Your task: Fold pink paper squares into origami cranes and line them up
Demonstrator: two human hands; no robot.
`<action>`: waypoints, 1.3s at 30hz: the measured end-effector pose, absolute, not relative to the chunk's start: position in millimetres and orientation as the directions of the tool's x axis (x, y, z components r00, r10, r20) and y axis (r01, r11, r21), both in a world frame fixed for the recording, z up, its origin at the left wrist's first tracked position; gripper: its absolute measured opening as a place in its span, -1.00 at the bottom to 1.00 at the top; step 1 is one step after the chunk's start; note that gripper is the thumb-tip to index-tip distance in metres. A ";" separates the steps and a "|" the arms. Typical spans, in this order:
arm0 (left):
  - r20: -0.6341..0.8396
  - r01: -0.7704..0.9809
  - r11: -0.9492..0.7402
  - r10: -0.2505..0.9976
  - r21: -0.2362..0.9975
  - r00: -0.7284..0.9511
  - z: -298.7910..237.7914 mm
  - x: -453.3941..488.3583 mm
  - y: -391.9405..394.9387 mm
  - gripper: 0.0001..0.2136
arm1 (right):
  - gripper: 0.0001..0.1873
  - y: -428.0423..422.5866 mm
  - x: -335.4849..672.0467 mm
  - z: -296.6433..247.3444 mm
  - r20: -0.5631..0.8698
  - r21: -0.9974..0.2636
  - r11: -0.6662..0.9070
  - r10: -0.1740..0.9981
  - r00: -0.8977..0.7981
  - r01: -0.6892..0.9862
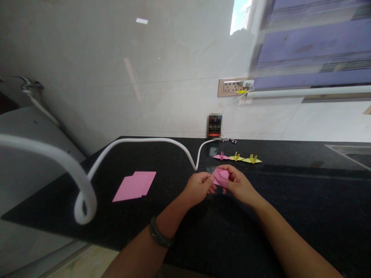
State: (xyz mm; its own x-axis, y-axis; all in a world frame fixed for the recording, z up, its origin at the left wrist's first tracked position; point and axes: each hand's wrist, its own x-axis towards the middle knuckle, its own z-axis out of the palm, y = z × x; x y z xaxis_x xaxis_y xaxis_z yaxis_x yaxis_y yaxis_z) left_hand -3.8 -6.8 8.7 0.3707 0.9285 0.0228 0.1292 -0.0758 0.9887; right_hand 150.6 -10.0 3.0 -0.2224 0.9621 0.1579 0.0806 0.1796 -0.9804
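Note:
Between my two hands, above the black countertop, is a small folded piece of pink paper (pixel 221 177). My left hand (pixel 199 187) pinches its left edge between thumb and fingers. On the other side, my right hand (pixel 237 183) grips the right edge, its fingers curled behind the paper. Just beyond my hands stand a pink paper crane (pixel 222 156) and two yellow paper cranes (pixel 236 157), lined up side by side. Flat pink paper sheets (pixel 136 185) lie overlapping on the counter to the left. A bracelet is on my left wrist.
A white cable (pixel 153 140) loops across the left foreground and along the counter (pixel 95 231). Against the wall leans a phone-like device (pixel 214 126) with a blurred screen. Above it is a wall socket (pixel 228 88). A sink edge (pixel 342 154) shows at far right, a tap (pixel 31 85) at far left.

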 end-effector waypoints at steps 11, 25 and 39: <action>0.089 0.154 -0.151 0.932 0.976 0.351 8.4 -3.8 -5.2 -0.76 | -0.70 -8.9 153.4 2.4 0.154 -0.976 0.186 0.959 -0.238 0.117; 0.103 0.177 -0.173 0.931 0.969 0.349 3.6 -4.8 -3.8 -0.76 | -0.71 -9.7 153.4 3.1 0.139 -0.975 0.177 0.959 -0.248 0.136; -0.031 0.087 -0.003 0.924 0.996 0.382 5.4 -1.4 -7.0 -0.83 | -0.66 -9.3 153.4 1.8 0.126 -0.975 0.159 0.971 -0.201 0.156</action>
